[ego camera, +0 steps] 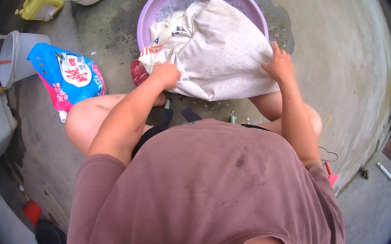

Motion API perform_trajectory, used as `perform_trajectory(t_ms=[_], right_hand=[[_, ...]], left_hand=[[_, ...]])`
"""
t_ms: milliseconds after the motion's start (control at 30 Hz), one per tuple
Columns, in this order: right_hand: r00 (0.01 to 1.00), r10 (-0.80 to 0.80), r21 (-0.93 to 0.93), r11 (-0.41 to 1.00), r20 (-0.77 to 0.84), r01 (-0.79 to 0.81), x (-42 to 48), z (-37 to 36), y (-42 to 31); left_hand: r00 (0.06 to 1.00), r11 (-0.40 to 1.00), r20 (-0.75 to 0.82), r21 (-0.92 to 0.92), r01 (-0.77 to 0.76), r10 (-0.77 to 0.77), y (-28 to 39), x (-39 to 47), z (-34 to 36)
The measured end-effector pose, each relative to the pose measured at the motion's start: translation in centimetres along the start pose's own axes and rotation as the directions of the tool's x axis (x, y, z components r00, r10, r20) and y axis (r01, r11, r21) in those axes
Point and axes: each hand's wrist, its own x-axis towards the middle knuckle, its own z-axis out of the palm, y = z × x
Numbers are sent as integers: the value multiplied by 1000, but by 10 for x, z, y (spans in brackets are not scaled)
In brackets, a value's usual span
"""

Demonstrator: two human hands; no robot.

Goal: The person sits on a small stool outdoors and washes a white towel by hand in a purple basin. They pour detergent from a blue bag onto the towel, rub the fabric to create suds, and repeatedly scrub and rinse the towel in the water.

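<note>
A pale grey, textured cloth (pixel 225 50) spreads over the near side of a purple plastic basin (pixel 258 10) and hangs past its rim towards my legs. My left hand (pixel 167 75) grips the cloth near its left edge, fingers curled. At the right edge, my right hand (pixel 280 64) touches the cloth with thumb and fingers apart. Cream fabric (pixel 169 26) with dark and red print lies bunched at the left; whether it is part of the same cloth I cannot tell. Sudsy water (pixel 180 1) shows at the basin's far side.
A blue and pink detergent pouch (pixel 78 76) leans by my left knee, before a white bucket (pixel 24 57). A yellow jug (pixel 40 7) stands farther back. A red slipper (pixel 138 72) sits beside the basin. Wet patches mark the concrete floor (pixel 332 39).
</note>
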Motion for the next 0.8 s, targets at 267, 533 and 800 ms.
perform_trajectory(t_ms=[267, 533, 800], right_hand=[[941, -263, 146, 961, 215, 235, 34, 58, -79], [777, -603, 409, 764, 180, 499, -29, 32, -100], [481, -822, 698, 536, 304, 475, -81, 20, -99]], left_hand=[[969, 991, 211, -61, -116, 126, -6, 6, -15], [850, 751, -468, -645, -141, -242, -27, 58, -35], [934, 897, -249, -422, 134, -256, 9, 85, -52]])
